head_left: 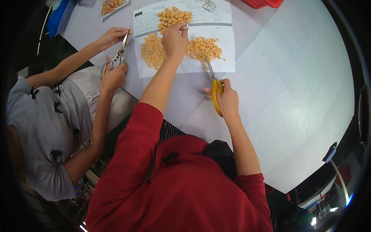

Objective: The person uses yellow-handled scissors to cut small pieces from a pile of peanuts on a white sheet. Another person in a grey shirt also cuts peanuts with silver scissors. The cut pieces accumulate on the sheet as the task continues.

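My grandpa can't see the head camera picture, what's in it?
A person in a red top holds yellow-handled scissors in the right grip, tips at a pile of small orange bits. The left grip is by bigger cubes, on printed paper. At left, a co-worker holds silver scissors.

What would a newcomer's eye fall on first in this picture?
Probably the wearer's red top, filling the lower middle, then the yellow-handled scissors in the right hand, blade tips at a heap of small orange pieces. Farther up, the left hand is at the near edge of larger orange cubes on a printed sheet.
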`<move>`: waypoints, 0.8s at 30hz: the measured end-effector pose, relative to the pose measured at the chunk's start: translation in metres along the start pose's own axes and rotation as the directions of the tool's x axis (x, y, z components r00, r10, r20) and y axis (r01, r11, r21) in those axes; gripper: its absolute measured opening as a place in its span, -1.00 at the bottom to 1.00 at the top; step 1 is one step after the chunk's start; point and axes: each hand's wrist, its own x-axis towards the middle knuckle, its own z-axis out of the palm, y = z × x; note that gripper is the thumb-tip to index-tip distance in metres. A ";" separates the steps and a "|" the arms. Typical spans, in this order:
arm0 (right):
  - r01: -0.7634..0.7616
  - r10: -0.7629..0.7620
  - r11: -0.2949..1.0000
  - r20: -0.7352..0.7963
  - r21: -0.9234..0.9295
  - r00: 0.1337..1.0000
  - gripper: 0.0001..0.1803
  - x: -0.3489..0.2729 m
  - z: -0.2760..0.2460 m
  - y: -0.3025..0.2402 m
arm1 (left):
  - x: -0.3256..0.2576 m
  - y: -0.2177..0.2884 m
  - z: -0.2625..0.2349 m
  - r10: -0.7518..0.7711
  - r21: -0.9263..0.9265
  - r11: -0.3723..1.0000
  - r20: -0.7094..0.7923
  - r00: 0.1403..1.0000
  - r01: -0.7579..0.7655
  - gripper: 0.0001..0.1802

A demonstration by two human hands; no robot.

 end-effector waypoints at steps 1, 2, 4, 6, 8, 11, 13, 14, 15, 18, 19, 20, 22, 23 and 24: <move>-0.009 0.009 1.000 -0.005 0.002 1.000 -0.35 -0.001 -0.003 -0.004 | 0.006 0.000 0.004 0.054 0.079 0.995 -0.017 0.998 -0.053 -0.85; -0.018 0.018 1.000 -0.010 0.006 1.000 -0.35 -0.001 -0.006 -0.005 | 0.012 0.001 0.007 0.109 0.159 0.982 -0.029 0.994 -0.103 -0.85; 0.009 -0.008 0.999 -0.029 0.035 1.000 -0.35 0.001 0.000 0.006 | 0.018 -0.004 0.016 0.149 0.249 0.958 -0.026 0.988 -0.138 -0.85; 0.031 -0.029 0.999 -0.047 0.036 0.998 -0.35 0.000 0.000 0.009 | 0.023 -0.007 0.022 0.170 0.310 0.938 -0.027 0.985 -0.154 -0.85; 0.046 -0.046 0.999 -0.063 0.007 0.997 -0.35 -0.004 -0.006 0.003 | 0.024 -0.007 0.027 0.171 0.342 0.928 -0.038 0.984 -0.148 -0.86; 0.020 -0.020 0.999 -0.019 0.025 1.000 -0.36 -0.005 -0.007 0.004 | 0.027 -0.003 0.026 0.186 0.353 0.921 -0.022 0.982 -0.166 -0.87; 0.008 -0.007 0.999 -0.008 0.037 1.000 -0.36 -0.007 -0.008 0.002 | 0.030 -0.003 0.029 0.210 0.389 0.902 -0.011 0.978 -0.190 -0.86; 0.002 -0.002 0.999 -0.002 0.042 1.000 -0.36 -0.008 -0.008 0.001 | 0.031 -0.004 0.029 0.222 0.407 0.891 -0.006 0.975 -0.200 -0.86; 0.013 -0.013 0.999 -0.010 0.040 1.000 -0.36 -0.009 -0.008 0.000 | 0.031 -0.003 0.027 0.233 0.409 0.888 -0.002 0.972 -0.212 -0.85; 0.037 -0.036 0.998 -0.029 0.045 0.999 -0.35 -0.014 -0.010 -0.003 | 0.030 -0.001 0.019 0.153 0.225 0.962 0.028 0.988 -0.156 -0.82; 0.037 -0.036 0.998 -0.031 0.056 0.999 -0.35 -0.015 -0.011 -0.004 | 0.027 -0.001 0.013 0.056 0.031 0.998 0.070 0.996 -0.058 -0.81; 0.038 -0.035 0.997 -0.032 0.067 0.999 -0.35 -0.015 -0.012 -0.004 | 0.022 0.000 0.007 -0.033 -0.158 0.986 0.131 0.991 0.054 -0.80; 0.093 -0.085 0.989 -0.067 0.115 0.994 -0.33 -0.017 -0.013 -0.003 | 0.005 -0.002 -0.009 -0.146 -0.496 0.822 0.296 0.944 0.282 -0.79; 0.117 -0.106 0.984 -0.086 0.137 0.991 -0.32 -0.018 -0.013 -0.002 | -0.006 -0.001 -0.016 -0.172 -0.620 0.677 0.391 0.904 0.397 -0.79; 0.123 -0.113 0.984 -0.089 0.128 0.990 -0.32 -0.019 -0.013 -0.003 | -0.017 0.002 -0.024 -0.184 -0.659 0.590 0.452 0.873 0.466 -0.79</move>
